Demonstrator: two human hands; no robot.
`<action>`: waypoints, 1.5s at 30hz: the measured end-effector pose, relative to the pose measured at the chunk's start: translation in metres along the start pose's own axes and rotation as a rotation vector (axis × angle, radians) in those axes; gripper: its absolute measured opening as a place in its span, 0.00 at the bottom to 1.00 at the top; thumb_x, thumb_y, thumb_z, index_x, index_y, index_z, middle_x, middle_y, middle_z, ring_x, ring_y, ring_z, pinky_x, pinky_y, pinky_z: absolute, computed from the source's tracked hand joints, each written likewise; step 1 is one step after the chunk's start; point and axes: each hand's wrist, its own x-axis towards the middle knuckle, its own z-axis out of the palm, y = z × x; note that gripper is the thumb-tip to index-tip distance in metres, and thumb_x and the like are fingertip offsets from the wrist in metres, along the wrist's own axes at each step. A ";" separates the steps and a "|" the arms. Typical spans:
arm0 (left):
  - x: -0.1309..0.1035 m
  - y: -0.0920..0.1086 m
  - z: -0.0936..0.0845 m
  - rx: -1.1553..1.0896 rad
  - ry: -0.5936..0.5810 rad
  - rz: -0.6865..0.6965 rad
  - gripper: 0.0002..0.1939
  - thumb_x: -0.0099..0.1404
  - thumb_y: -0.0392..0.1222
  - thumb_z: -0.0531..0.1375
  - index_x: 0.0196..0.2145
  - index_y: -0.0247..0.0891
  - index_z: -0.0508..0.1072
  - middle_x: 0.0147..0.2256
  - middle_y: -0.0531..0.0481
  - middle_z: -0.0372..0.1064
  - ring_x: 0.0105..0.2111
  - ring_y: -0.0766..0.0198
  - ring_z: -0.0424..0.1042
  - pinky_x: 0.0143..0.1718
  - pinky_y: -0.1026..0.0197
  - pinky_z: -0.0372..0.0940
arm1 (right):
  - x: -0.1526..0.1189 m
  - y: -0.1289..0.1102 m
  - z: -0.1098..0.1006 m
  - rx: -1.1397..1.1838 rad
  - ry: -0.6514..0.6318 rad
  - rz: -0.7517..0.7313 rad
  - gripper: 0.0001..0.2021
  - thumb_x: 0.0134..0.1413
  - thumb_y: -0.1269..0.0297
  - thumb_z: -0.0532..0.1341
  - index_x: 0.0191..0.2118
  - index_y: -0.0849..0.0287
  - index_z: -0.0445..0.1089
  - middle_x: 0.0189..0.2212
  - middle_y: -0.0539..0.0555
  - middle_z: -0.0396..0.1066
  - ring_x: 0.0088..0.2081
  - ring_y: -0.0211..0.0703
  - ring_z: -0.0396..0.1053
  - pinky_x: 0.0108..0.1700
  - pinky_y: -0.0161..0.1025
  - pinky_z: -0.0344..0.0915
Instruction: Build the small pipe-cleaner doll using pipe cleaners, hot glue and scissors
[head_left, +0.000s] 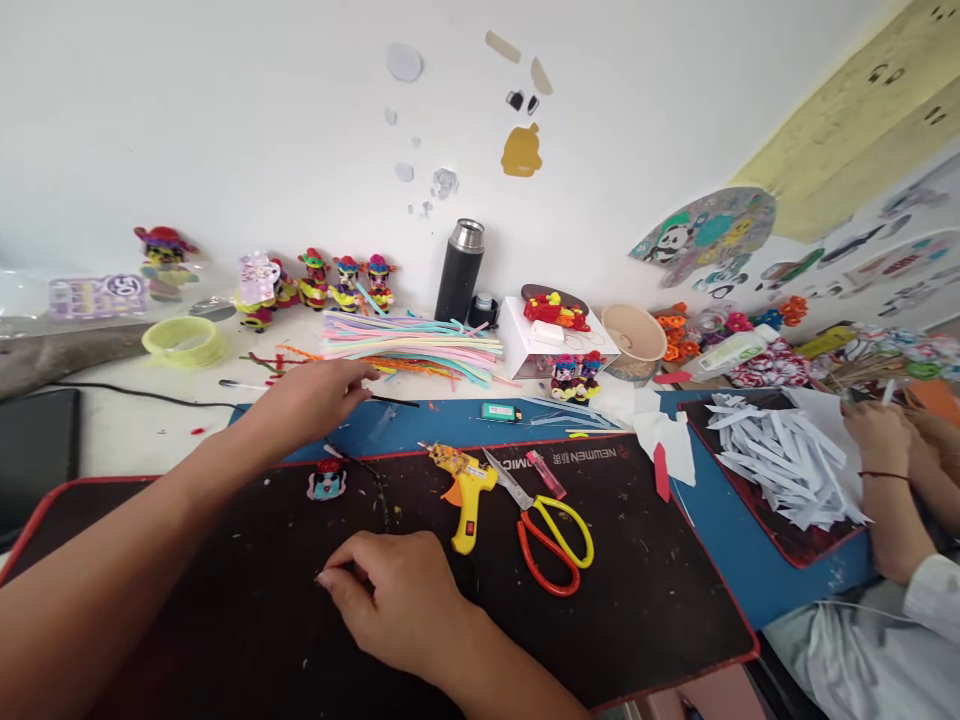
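Reaching across the blue strip toward the wall, my left hand [322, 400] has its fingers curled beside a bundle of pastel pipe cleaners [412, 345]. A thin black stick [397, 402] shows just past its thumb; whether the fingers grip anything is hidden. Low over the black mat, my right hand [405, 595] is closed, thumb and forefinger pinched together. Anything in that pinch is too small to name. Between the hands lies a small blue-and-red doll head [327, 482]. A yellow glue gun [466, 490] and scissors [547, 530] with red and yellow handles rest to the right.
A black thermos [459, 272] stands by the wall near a white box [555, 340]. Several finished dolls [345, 282] line the back. A yellow tape roll [184, 343] sits left. At right, a co-worker's hands [881, 440] are by white paper strips [784, 460].
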 end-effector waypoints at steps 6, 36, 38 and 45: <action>-0.049 -0.028 -0.005 -0.429 0.034 -0.111 0.18 0.64 0.58 0.60 0.40 0.43 0.82 0.32 0.51 0.82 0.31 0.54 0.77 0.34 0.60 0.67 | 0.000 -0.001 -0.001 -0.052 -0.025 -0.010 0.06 0.72 0.59 0.64 0.46 0.52 0.78 0.41 0.47 0.86 0.41 0.43 0.84 0.43 0.35 0.71; -0.114 0.006 0.024 -1.269 -0.058 -0.087 0.16 0.66 0.53 0.70 0.47 0.41 0.82 0.35 0.50 0.80 0.32 0.61 0.78 0.42 0.55 0.74 | 0.009 0.005 -0.004 0.512 0.157 0.189 0.12 0.67 0.54 0.64 0.37 0.58 0.76 0.22 0.44 0.64 0.22 0.35 0.59 0.26 0.33 0.56; -0.116 0.008 0.022 -1.283 -0.065 -0.075 0.16 0.66 0.52 0.70 0.47 0.41 0.81 0.36 0.50 0.80 0.31 0.61 0.77 0.39 0.56 0.74 | 0.011 0.007 -0.005 0.577 0.168 0.204 0.14 0.68 0.51 0.64 0.39 0.57 0.75 0.20 0.43 0.60 0.20 0.34 0.57 0.24 0.32 0.54; -0.119 0.014 0.017 -1.282 -0.115 -0.048 0.17 0.66 0.53 0.69 0.45 0.41 0.77 0.34 0.51 0.78 0.32 0.60 0.78 0.38 0.56 0.75 | 0.020 0.005 -0.013 0.800 0.180 0.241 0.21 0.64 0.41 0.65 0.42 0.57 0.70 0.17 0.39 0.59 0.15 0.31 0.51 0.18 0.31 0.50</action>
